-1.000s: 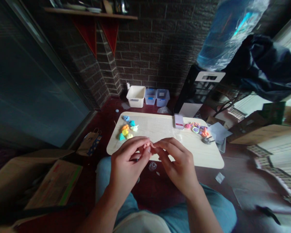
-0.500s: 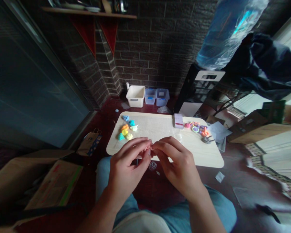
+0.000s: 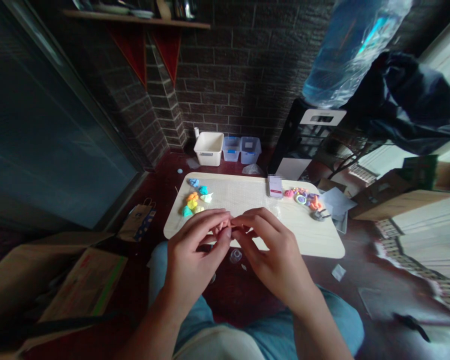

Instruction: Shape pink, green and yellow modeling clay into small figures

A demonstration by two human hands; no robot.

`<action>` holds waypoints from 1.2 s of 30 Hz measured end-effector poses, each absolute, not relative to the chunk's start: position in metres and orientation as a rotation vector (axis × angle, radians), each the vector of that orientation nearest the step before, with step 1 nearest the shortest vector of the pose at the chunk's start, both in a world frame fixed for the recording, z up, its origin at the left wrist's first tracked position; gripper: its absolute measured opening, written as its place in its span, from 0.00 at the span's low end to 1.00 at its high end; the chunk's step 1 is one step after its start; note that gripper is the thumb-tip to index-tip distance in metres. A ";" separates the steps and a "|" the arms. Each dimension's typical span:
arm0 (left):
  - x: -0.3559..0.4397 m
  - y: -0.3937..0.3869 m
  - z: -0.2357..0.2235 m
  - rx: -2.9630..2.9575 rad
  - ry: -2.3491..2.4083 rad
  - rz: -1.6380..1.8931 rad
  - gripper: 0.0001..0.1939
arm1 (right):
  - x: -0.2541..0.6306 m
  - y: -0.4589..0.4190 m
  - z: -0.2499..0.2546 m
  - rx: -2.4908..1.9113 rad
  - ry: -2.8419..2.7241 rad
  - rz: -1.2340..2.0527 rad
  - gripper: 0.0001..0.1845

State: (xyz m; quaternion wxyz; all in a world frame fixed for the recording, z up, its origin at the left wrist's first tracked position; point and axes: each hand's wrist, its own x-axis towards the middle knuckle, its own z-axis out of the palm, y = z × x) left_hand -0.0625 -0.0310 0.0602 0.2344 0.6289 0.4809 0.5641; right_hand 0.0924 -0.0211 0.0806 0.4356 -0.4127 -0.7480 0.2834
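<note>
My left hand (image 3: 197, 245) and my right hand (image 3: 270, 245) meet above the near edge of a pale table (image 3: 303, 235). Both are closed in a pinch, with fingertips touching or almost touching. Something small and pinkish seems to sit between them, but the fingers mostly hide it and I cannot make out what it is. Beyond my left hand lie soft, clay-like lumps: blue (image 3: 194, 182), turquoise (image 3: 203, 190), white (image 3: 206, 198), orange (image 3: 192, 197), yellow (image 3: 192, 204) and green (image 3: 187, 210). A pale yellow lump (image 3: 198, 209) is partly covered by that hand.
A phone (image 3: 275, 186) lies at the table's back edge. To its right are a pink lump (image 3: 289, 193), a round purple-and-green piece (image 3: 300, 199), orange pieces (image 3: 315, 202) and a grey lump (image 3: 320, 215). Bins (image 3: 209, 150) and a water dispenser (image 3: 292, 145) stand behind.
Both hands have risen slightly and shifted a little left, and the fingers have changed position around the pinch. The lumps on the table stay where they were.
</note>
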 end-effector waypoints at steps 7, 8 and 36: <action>-0.055 -0.033 0.058 1.482 1.303 1.582 0.11 | 0.081 -0.032 0.067 -1.180 -1.293 0.979 0.06; -0.054 -0.033 0.058 1.479 1.309 1.577 0.11 | 0.079 -0.033 0.066 -1.179 -1.269 0.990 0.06; -0.054 -0.014 0.060 1.655 1.275 1.607 0.10 | 0.102 -0.010 0.067 -0.984 -1.893 0.393 0.15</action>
